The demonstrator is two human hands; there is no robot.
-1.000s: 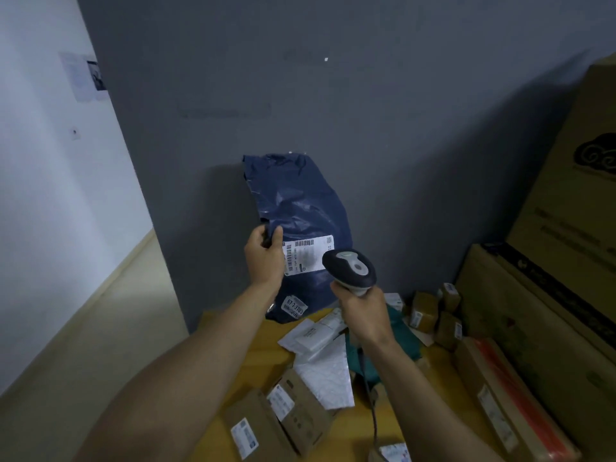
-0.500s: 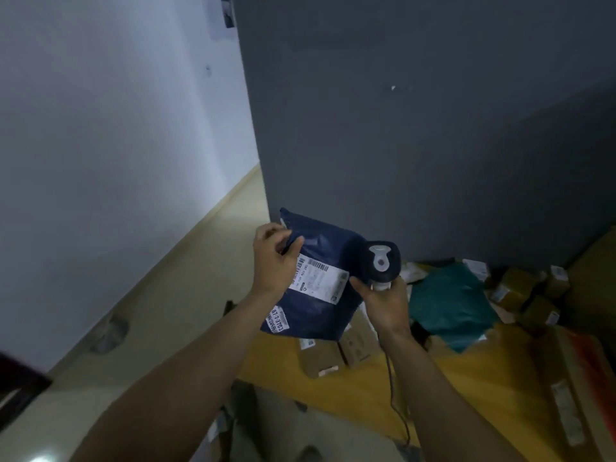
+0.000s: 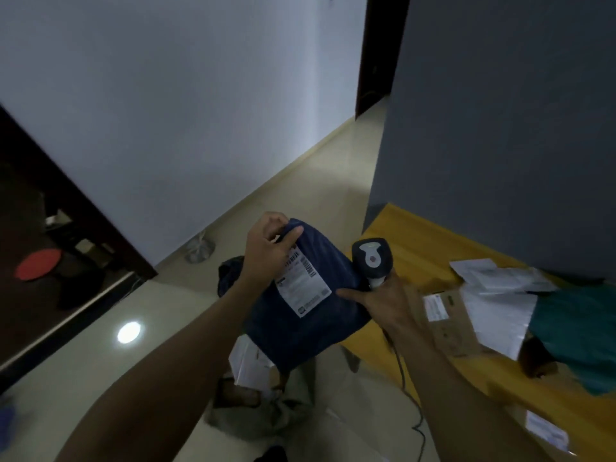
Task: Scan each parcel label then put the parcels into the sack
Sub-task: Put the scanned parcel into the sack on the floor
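Note:
My left hand (image 3: 266,251) grips the top corner of a dark blue parcel bag (image 3: 310,325), whose white label (image 3: 301,283) faces up. My right hand (image 3: 383,301) holds a grey barcode scanner (image 3: 372,258) upright, thumb stretched onto the bag's right edge. The bag hangs over the floor, left of the yellow table (image 3: 413,248). Below it lies a grey sack (image 3: 266,418) with a white parcel (image 3: 248,361) in its mouth, partly hidden by the bag.
On the table lie a brown box (image 3: 450,325), white mailers (image 3: 493,308) and a teal bag (image 3: 576,331). The scanner cable (image 3: 410,395) trails to the floor. A grey wall rises behind the table. A dark doorway stands at the left, and a round floor stand (image 3: 199,251) by the white wall.
The view has swung left and down from the table to the floor. Both hands carried the blue bag off the table's left side, over the sack.

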